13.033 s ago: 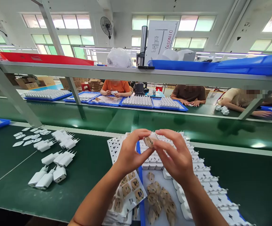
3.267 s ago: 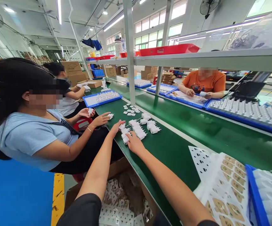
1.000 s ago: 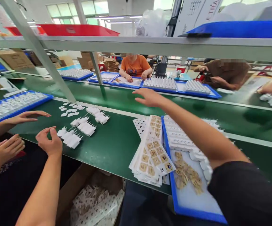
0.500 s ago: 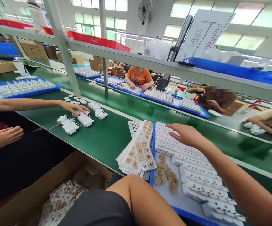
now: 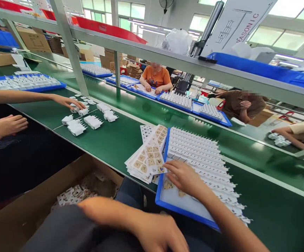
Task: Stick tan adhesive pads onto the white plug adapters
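Observation:
My right hand [image 5: 185,176] reaches over the left rim of a blue tray [image 5: 180,210]. Its fingers are stretched out, and the fingertips meet the edge of the top sticker sheet [image 5: 152,154], part of a fanned stack with tan labels. Rows of white plug adapters [image 5: 199,150] with pins fill much of the tray. Loose tan pieces [image 5: 168,184] lie in its front left corner, partly hidden by my right hand. My left hand [image 5: 162,231] is low in front of me, over my lap. Motion blurs it and the frame's lower edge cuts off its fingers.
To the left, a co-worker's hand [image 5: 68,102] is on white adapters [image 5: 77,127] on the green bench [image 5: 110,140]. Below stands a cardboard box [image 5: 49,182] with scrap sheets. A shelf [image 5: 141,57] crosses above the bench; other people sit opposite.
My right hand has come from the adapters at the tray's back to the sticker sheets. My left hand has shifted lower in view. The co-worker's hand has moved left to other adapters.

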A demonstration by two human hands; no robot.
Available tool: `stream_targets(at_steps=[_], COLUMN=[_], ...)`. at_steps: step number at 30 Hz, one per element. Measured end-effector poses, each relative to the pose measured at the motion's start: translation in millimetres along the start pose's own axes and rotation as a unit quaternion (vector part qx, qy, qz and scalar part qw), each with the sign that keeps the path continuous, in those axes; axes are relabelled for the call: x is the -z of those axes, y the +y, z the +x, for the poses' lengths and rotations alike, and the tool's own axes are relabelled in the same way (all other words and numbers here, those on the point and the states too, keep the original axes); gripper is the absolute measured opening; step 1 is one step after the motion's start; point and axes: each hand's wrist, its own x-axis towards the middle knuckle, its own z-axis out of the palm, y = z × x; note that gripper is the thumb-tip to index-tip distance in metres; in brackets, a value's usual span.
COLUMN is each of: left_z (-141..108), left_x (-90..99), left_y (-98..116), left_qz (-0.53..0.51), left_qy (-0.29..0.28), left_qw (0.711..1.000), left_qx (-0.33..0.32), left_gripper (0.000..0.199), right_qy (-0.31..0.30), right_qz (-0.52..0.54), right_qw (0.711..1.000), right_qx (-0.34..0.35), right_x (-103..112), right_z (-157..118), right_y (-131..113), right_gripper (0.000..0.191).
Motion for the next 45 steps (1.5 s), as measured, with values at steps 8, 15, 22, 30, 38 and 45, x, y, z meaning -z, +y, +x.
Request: stream_targets(at_steps=[8, 15, 22, 30, 38, 45], left_z=[-68, -49, -30, -30, -21, -10], left_x=[32.0, 71.7, 109.9, 90.0, 79.4, 74.2], left_y=[-26, -40, -33, -37, -33, -30], left_qz=[0.018, -0.102, -0.190, -0.270, -0.297, -0.320], left_qy=[0.296, 0.455, 0.379, 0.346, 0.400, 0.410], left_qw=[0.933, 0.862, 0.879, 0.877, 0.854, 0.837], left_qx=[0.206, 0.197, 0.216, 0.197, 0.149, 0.167], left_gripper=[0.042, 0.063, 0.062, 0.055, 0.062, 0.069], right_qy=[-0.011, 0.098, 0.212, 0.180, 0.238, 0.262], right_qz=[-0.028, 0.007, 0.100, 0.231, 0.287, 0.281], right_qw=[0.997, 0.993, 0.970, 0.947, 0.914, 0.909], right_qx=[-0.067, -0.068, -0.071, -0.129, -0.162, -0.164], right_x=[-56, -57, -68, -74, -77, -72], right_z=[34, 28, 12, -3, 0, 1], right_y=[-19, -24, -69, -59, -58, -57], right_gripper=[0.038, 0.021, 0.027, 0.051, 0.037, 0.023])
